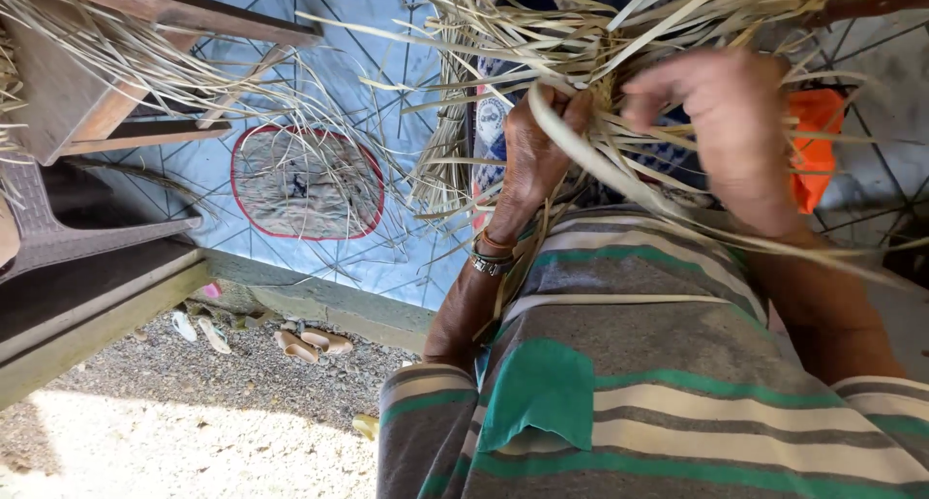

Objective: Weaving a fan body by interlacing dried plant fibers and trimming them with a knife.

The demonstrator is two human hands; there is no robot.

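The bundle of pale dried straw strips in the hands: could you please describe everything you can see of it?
The bundle of pale dried straw strips is a loose tangle of flat, narrow, beige blades, fanning out in all directions. The left hand grips strands from below; the right hand pinches others from the side. One broad strip curves between them, and several trail down over the striped grey and green shirt.
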